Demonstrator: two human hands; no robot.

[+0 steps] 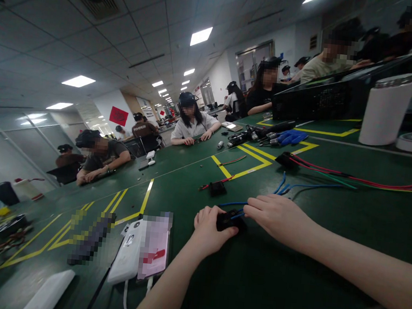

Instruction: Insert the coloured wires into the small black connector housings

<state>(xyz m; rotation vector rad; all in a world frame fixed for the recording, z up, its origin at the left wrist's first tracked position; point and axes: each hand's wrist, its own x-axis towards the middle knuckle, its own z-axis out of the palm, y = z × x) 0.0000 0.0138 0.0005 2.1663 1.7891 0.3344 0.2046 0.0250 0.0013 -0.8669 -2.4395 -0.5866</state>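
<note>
My left hand (210, 228) is closed around a small black block-shaped part (229, 219) on the green table. Its thumb lies along the near side and its fingers along the far side. My right hand (276, 220) is closed just to the right, with its fingertips pinching a blue wire (235, 214) at the block. Whether the wire is fixed into the block cannot be made out. More blue wire (312, 185) runs behind my right hand toward the right. Just beyond my hands lies another black block (217, 188) with short red and black leads.
A black connector (288, 160) with long red wires, blue-handled tools (291, 137) and a white cup (387, 111) are at the right. A white power bank (125, 253) and a pink phone (155, 247) with a cable lie left. Co-workers sit across the green table (185, 174).
</note>
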